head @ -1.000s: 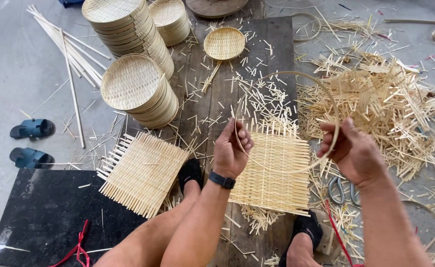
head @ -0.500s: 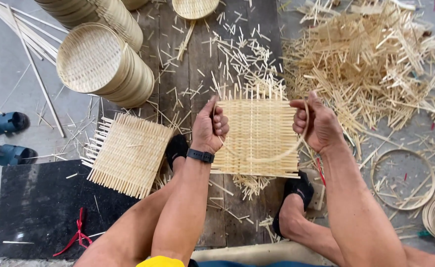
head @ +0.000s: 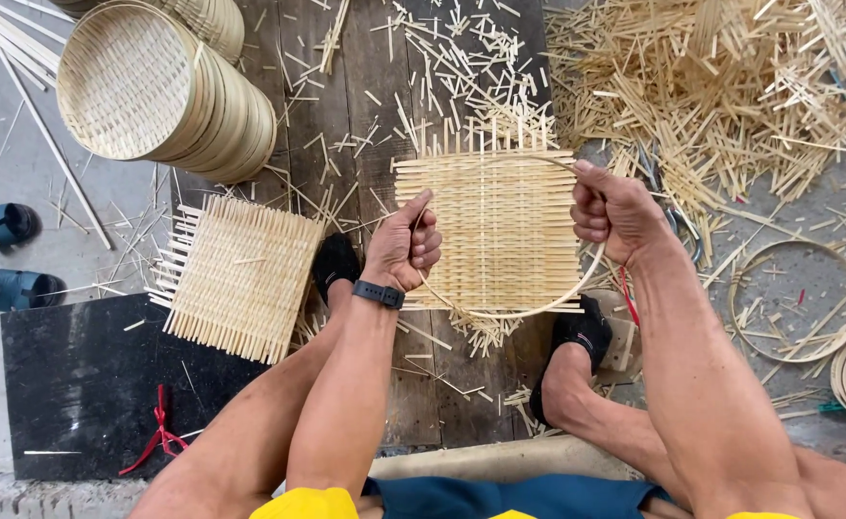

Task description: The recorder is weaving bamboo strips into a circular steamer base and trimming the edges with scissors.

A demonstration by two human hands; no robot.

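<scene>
A square woven bamboo mat [head: 500,231] lies on dark wooden planks [head: 356,125] between my feet. A thin bamboo hoop [head: 548,306] curves over it. My left hand [head: 404,240], with a dark wristband, grips the hoop at the mat's left edge. My right hand [head: 615,211] grips the hoop at the mat's right edge. Both fists are closed on the strip. A second woven mat [head: 240,274] lies to the left, untouched.
A stack of round woven bamboo trays [head: 163,91] stands upper left. A heap of bamboo offcuts [head: 731,86] fills the upper right. Loose hoops [head: 796,300] lie at the right. Two blue sandals [head: 0,255] sit at the left, beside a black mat [head: 77,394].
The view has dropped closer to the mat. Both hands have brought the hoop down over the mat, bent into a wider curve around its lower edge.
</scene>
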